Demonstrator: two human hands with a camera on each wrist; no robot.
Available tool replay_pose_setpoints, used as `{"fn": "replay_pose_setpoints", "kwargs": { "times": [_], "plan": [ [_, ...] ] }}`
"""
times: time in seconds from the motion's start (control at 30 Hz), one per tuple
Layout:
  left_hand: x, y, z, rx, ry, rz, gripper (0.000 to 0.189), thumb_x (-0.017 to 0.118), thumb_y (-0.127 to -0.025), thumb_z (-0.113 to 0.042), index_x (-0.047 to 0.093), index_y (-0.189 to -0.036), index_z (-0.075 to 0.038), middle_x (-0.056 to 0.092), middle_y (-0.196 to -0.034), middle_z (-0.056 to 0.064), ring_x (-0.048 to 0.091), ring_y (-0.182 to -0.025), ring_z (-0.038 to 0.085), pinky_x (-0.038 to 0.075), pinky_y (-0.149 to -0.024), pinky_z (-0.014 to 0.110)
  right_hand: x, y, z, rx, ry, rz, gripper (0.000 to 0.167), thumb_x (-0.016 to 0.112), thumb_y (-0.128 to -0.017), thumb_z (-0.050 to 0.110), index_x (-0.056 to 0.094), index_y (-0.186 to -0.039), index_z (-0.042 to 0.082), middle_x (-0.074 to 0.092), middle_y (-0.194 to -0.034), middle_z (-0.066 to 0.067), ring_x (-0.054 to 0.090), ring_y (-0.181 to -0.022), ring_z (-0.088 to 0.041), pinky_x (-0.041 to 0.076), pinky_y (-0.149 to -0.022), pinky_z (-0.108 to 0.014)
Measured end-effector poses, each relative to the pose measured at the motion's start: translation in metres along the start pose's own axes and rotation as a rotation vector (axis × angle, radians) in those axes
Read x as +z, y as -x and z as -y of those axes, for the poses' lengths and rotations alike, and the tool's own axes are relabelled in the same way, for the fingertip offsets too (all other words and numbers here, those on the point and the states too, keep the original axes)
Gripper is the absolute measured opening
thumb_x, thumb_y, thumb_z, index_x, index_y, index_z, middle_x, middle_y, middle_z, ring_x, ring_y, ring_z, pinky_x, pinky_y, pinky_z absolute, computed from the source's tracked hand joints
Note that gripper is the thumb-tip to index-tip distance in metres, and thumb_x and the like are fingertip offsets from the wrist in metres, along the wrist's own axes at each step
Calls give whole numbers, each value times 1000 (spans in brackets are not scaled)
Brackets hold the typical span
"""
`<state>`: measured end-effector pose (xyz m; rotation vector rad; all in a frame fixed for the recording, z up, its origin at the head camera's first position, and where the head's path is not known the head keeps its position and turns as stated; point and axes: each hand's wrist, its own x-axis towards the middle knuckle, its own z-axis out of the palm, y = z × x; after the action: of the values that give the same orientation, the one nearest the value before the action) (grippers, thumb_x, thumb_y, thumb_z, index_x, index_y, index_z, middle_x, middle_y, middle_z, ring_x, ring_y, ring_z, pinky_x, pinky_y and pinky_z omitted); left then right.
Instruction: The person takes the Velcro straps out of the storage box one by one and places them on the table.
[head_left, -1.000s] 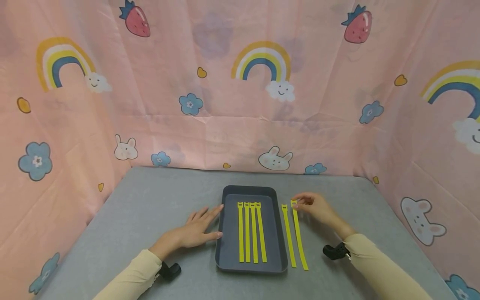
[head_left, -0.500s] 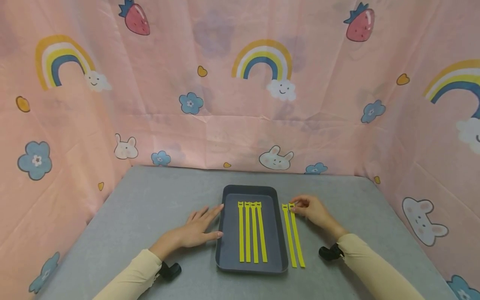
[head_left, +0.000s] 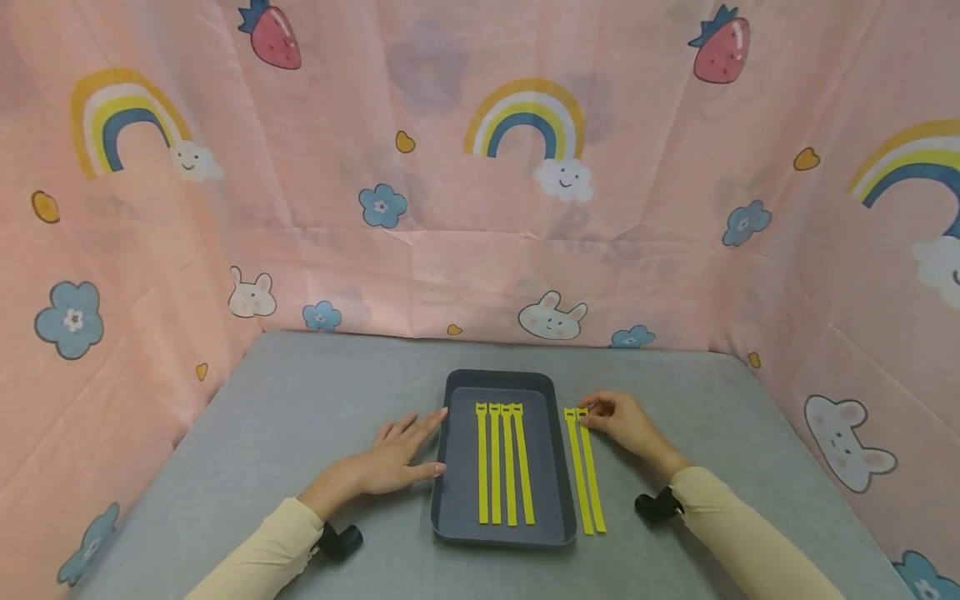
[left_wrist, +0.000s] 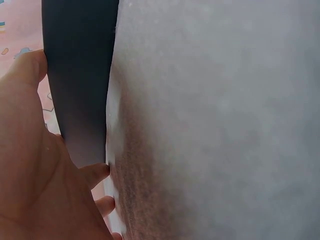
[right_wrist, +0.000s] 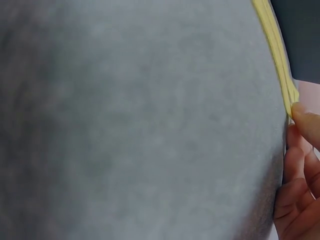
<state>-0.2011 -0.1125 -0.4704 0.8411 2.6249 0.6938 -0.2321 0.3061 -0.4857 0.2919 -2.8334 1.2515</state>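
Strap [head_left: 592,475], yellow, slotted head at the far end: found on the right side of the tray [head_left: 458,483], running lengthwise toward the person. Right hand [head_left: 628,427] pinches that head between thumb and finger; whether the head is raised off the table [head_left: 352,375] cannot be told. Second strap [head_left: 578,475], of the same pattern, lies just beside it on the left, between it and the tray wall.

Tray is dark grey, rectangular, with rounded corners. Inside it, four straps [head_left: 496,467] lie side by side, heads at the far end — the rightmost slants slightly, its tail to the right.

Left hand [head_left: 386,465] is spread, fingers extended, fingertips and thumb touching the left edge of the tray. Both arms wear cream sleeves [head_left: 258,554], with a black wrist camera [head_left: 340,542] at each cuff.

Table is grey. Pink cloth [head_left: 322,192] encloses it at the back and sides. Markings on the cloth are pictorial — rainbows [head_left: 524,100], strawberries [head_left: 274,39], blue flowers [head_left: 382,218], rabbits [head_left: 549,323] and smiling clouds [head_left: 564,185].
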Motion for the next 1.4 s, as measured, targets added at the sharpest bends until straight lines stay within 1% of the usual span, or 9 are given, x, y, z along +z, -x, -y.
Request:
{"fn": "replay_pose_setpoints", "kwargs": {
  "times": [0.17, 0.37, 0.53, 0.93, 1.2, 1.4],
  "plan": [
    [0, 0, 0, -6, 0, -3, 85, 50, -95, -63, 6, -160, -33, 14, -168, -2, 7, -156, 38, 3, -121, 66, 0, 0, 0, 9, 19, -9, 22, 76, -86, 10, 72, -107, 4, 69, -80, -6, 54, -68, -8, 43, -62, -21],
    [0, 0, 0, -7, -10, -4, 84, 50, -95, -62, 6, -160, -32, 15, -168, -1, 8, -156, 38, 4, -121, 66, 1, -1, 0, 15, 38, -7, 21, 75, -86, 11, 73, -106, 5, 67, -80, -5, 53, -68, -10, 43, -62, -22],
    [0, -1, -1, -5, 0, -5, 84, 51, -96, -61, 9, -161, -30, 16, -168, 1, 9, -155, 39, 4, -120, 66, 1, 1, 2, 1, 32, -6, 21, 75, -86, 11, 72, -106, 5, 65, -79, -6, 52, -67, -9, 44, -61, -22],
    [0, 0, -2, -9, 5, -3, 83, 51, -96, -61, 9, -161, -30, 17, -168, 1, 9, -155, 39, 5, -120, 66, 0, 3, 4, -5, 40, -1, 21, 74, -87, 11, 72, -106, 4, 64, -79, -6, 51, -67, -9, 43, -61, -23],
    [-1, 0, -3, -9, 4, -1, 83, 50, -96, -62, 9, -161, -31, 17, -168, 2, 9, -155, 39, 4, -120, 66, 0, 0, 1, -30, 48, 13, 22, 73, -89, 13, 72, -108, 1, 65, -80, -6, 50, -68, -8, 42, -62, -23],
    [-1, 0, -2, -9, -6, -2, 83, 49, -96, -62, 7, -161, -31, 16, -168, 1, 8, -156, 39, 4, -121, 66, -1, 0, 2, -19, 51, 15, 23, 73, -89, 12, 72, -109, 0, 65, -79, -6, 51, -69, -8, 43, -63, -22]
  ]
}}
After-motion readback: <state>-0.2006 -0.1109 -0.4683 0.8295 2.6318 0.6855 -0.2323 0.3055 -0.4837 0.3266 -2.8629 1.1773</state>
